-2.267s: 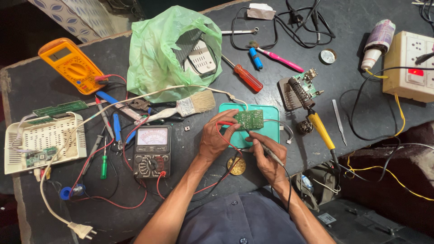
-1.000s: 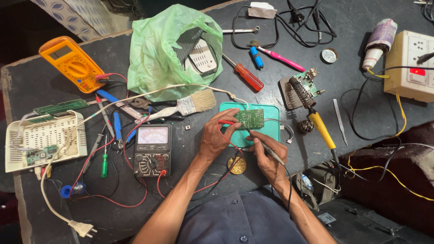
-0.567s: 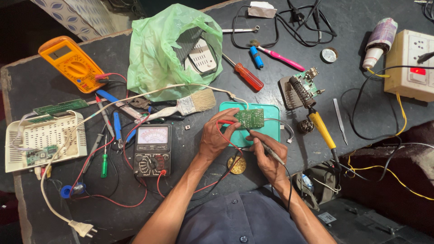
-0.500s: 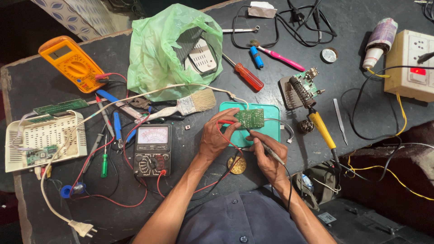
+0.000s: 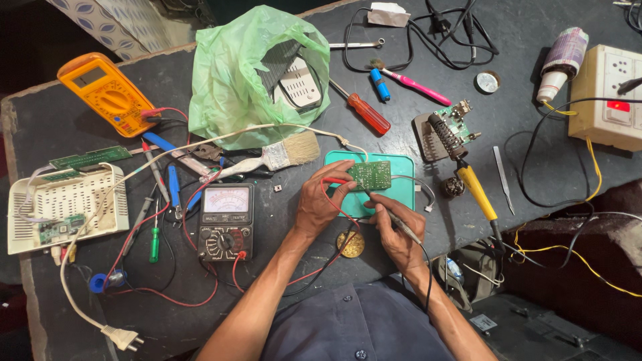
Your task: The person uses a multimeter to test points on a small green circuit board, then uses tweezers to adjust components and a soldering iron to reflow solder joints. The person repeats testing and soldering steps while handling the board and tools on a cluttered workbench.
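A small green circuit board (image 5: 370, 175) lies on a teal mat (image 5: 402, 166) in the middle of the dark workbench. My left hand (image 5: 319, 202) rests at the board's left edge and pinches a red test probe against it. My right hand (image 5: 396, 228) is below the board, gripping a black test probe whose tip touches the board's lower edge. Red and black leads run from both probes toward a black analog multimeter (image 5: 226, 221) to the left. A round brass tin (image 5: 350, 244) sits between my wrists.
A soldering iron with a yellow handle (image 5: 473, 188) rests on its coil stand at right. Also around: a green plastic bag (image 5: 257, 73), an orange multimeter (image 5: 107, 93), a white vented casing (image 5: 63, 206), a paintbrush (image 5: 277, 156), a red screwdriver (image 5: 365, 111), tweezers (image 5: 502, 178), a switchboard (image 5: 610, 97).
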